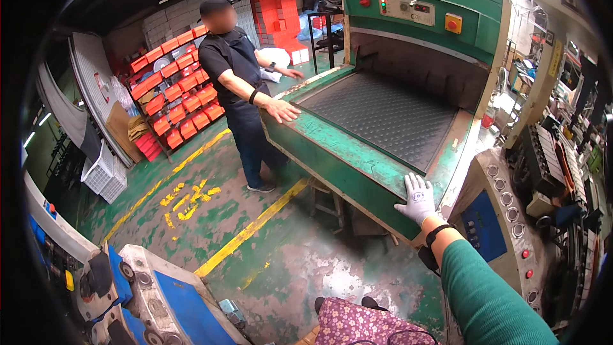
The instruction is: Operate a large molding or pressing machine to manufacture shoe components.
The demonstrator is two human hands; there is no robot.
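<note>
A large green machine [357,144] stands before me, with a dark textured belt [391,112] running into its open mouth. My right hand [418,198], in a white glove, lies on the near right part of its worn green rim. Its fingers are spread and hold nothing. A dark band circles the wrist below a green sleeve. My left hand is out of view. Across the near left corner, a co-worker's bare hand [281,110] rests on the rim; that person's other hand [292,73] is by the machine's left side.
Above the mouth are a control panel [407,11] and a red knob on a yellow base [453,23]. Grey-and-blue machines stand at right [485,223] and lower left [191,303]. Behind the co-worker is a rack of orange bins [182,92]. A white crate [107,176] sits farther left.
</note>
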